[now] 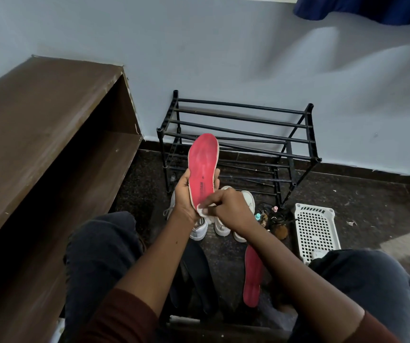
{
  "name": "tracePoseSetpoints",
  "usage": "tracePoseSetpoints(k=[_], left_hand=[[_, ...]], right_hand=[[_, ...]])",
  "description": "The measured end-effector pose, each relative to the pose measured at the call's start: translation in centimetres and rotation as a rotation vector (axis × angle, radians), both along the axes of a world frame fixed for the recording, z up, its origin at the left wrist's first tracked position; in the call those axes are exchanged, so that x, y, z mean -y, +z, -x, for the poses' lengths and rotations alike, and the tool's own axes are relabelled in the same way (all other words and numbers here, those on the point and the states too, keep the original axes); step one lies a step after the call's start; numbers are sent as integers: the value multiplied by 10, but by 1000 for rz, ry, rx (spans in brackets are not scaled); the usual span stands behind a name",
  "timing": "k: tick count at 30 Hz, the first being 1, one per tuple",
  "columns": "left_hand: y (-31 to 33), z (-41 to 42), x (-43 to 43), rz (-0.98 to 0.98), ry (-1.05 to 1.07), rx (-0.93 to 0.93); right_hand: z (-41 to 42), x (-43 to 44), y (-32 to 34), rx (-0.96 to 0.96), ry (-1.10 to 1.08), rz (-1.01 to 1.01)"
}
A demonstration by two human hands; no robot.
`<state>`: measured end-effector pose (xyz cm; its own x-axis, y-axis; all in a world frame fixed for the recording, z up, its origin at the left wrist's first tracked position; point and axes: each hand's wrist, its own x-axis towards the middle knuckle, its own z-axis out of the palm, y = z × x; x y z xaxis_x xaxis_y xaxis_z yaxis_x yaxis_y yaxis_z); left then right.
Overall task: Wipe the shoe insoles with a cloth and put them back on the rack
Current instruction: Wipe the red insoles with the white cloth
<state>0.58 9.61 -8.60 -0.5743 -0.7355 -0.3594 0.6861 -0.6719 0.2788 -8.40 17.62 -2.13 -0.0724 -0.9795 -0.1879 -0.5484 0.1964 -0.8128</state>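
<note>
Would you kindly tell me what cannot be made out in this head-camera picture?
Head view:
- Cloth: mostly hidden inside the right hand's grip.
- Black print on the held insole, gripped by the left hand: too small to read.
- White shoes: partly hidden behind both hands.
- Small items beside the rack: too small to identify.
- Basket: near corner hidden by the right knee.
</note>
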Motion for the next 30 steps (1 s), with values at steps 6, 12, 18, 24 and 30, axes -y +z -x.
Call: tracePoseSetpoints(k=[6,12,18,24,30], left_hand=[[7,4,-1,64,-13,17],[6,7,-2,44,58,-3],[3,3,2,-1,93,31],[4,6,1,12,34,50],[1,7,0,-16,30,26]], right_hand=[[-2,10,5,-2,-328,100],[-26,9,0,-181,-195,119],[-9,4,11,7,-68,16],[-3,7,9,-61,-268,55],[-13,-1,1,-136,-117,80]])
